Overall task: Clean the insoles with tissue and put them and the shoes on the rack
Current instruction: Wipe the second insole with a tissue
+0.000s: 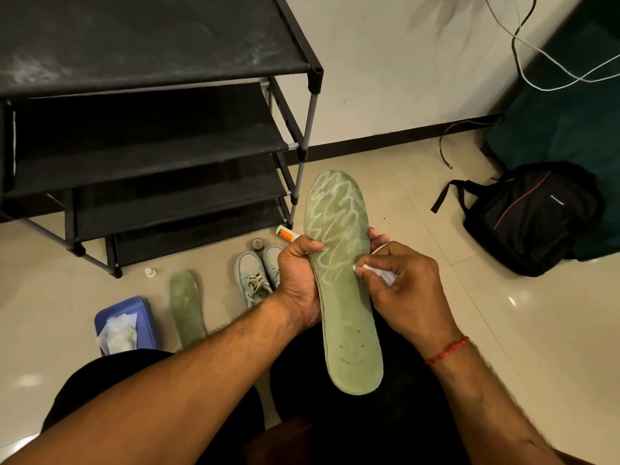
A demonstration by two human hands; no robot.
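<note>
Fingers (385, 257) of the right hand (412, 290) are pinched round tissue (380, 272), pressed at the right edge of the insole (339, 229), which is gripped toe-away by the left hand (298, 278).

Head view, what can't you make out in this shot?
Head view only:
- Tissue: mostly buried in the right hand, so its size and dirt are unclear.
- Shoes: the right one is partly behind the left hand.
- Tube: label too small to read.
- Insole: heel print too small to read.
- Rack: left side cut off by the frame edge.
</note>
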